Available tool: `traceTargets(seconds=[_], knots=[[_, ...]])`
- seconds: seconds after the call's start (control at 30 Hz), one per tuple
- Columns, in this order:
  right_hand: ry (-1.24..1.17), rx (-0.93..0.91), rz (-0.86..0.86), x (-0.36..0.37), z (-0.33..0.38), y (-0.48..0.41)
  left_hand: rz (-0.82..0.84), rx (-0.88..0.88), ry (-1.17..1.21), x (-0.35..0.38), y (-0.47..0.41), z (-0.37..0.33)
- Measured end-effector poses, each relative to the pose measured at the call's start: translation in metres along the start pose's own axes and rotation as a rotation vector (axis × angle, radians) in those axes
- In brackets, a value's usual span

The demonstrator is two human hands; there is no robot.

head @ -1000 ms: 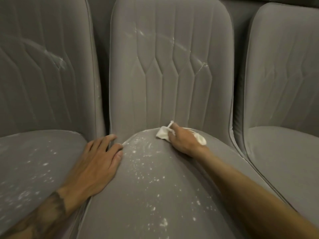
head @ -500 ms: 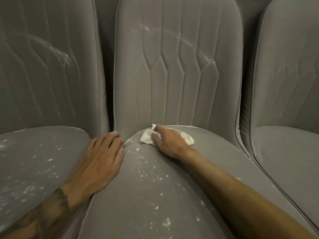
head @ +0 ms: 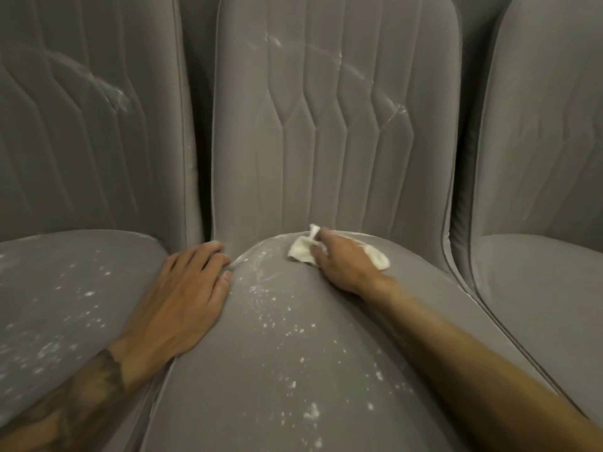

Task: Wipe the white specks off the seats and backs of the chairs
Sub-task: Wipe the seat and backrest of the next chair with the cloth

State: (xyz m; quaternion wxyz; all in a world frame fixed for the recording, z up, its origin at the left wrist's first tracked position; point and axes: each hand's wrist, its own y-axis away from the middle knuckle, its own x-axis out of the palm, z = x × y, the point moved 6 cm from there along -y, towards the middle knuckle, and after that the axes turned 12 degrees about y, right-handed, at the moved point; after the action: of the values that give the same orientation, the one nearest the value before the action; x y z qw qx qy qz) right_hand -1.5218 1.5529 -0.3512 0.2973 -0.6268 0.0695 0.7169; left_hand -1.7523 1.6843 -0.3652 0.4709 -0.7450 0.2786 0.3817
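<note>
Three grey upholstered chairs stand side by side. White specks (head: 277, 324) dot the middle chair's seat (head: 293, 370), and white streaks (head: 352, 70) cross its back (head: 336, 132). My right hand (head: 342, 265) presses a white cloth (head: 301, 252) onto the rear of that seat, fingers curled over it, where seat meets back. My left hand (head: 182, 298) rests flat, fingers straight, on the seat's left edge. The left chair's seat (head: 65, 288) carries many specks, and a white smear (head: 111, 89) marks its back.
The right chair (head: 538, 158) looks free of specks on both seat and back. Narrow dark gaps separate the chair backs. My two forearms cross the lower part of the view.
My right hand slid the cloth leftward along the seat's rear crease, then back a little to the right. The left hand stayed in place on the seat edge.
</note>
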Motion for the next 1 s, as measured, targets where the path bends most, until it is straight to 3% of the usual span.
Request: traceTargets(seconds=[0.1, 0.17, 0.3, 0.37, 0.43, 0.53, 0.6, 0.73, 0.83, 1.0], knots=[[-0.026, -0.198, 0.032, 0.004, 0.028, 0.024, 0.001, 0.011, 0.003, 0.001, 0.001, -0.002], [-0.005, -0.236, 0.066, -0.003, 0.011, 0.032, -0.006, 0.011, 0.0, 0.002, 0.0, -0.002], [0.061, 0.058, 0.075, -0.019, -0.058, 0.013, -0.049, 0.015, 0.0, 0.001, 0.0, -0.002], [0.074, 0.159, 0.057, -0.017, -0.054, 0.0, -0.066, 0.019, -0.01, 0.001, 0.0, -0.001], [0.049, 0.09, 0.034, -0.007, -0.015, -0.003, -0.076, 0.026, -0.014, 0.001, -0.001, 0.0], [-0.033, -0.169, 0.031, 0.009, 0.046, 0.015, -0.098, 0.008, -0.014, 0.0, 0.001, 0.002], [-0.026, -0.268, 0.044, 0.007, 0.052, 0.025, -0.119, -0.011, -0.03, -0.001, 0.0, 0.001], [0.011, -0.093, 0.068, -0.001, 0.016, 0.001, -0.153, -0.06, -0.054, -0.004, 0.002, 0.001], [-0.007, 0.004, 0.056, 0.006, 0.036, -0.019, -0.157, -0.099, -0.066, -0.007, 0.002, 0.002], [-0.07, -0.327, 0.08, 0.024, 0.106, 0.011, -0.106, -0.14, -0.042, -0.011, 0.004, 0.002]])
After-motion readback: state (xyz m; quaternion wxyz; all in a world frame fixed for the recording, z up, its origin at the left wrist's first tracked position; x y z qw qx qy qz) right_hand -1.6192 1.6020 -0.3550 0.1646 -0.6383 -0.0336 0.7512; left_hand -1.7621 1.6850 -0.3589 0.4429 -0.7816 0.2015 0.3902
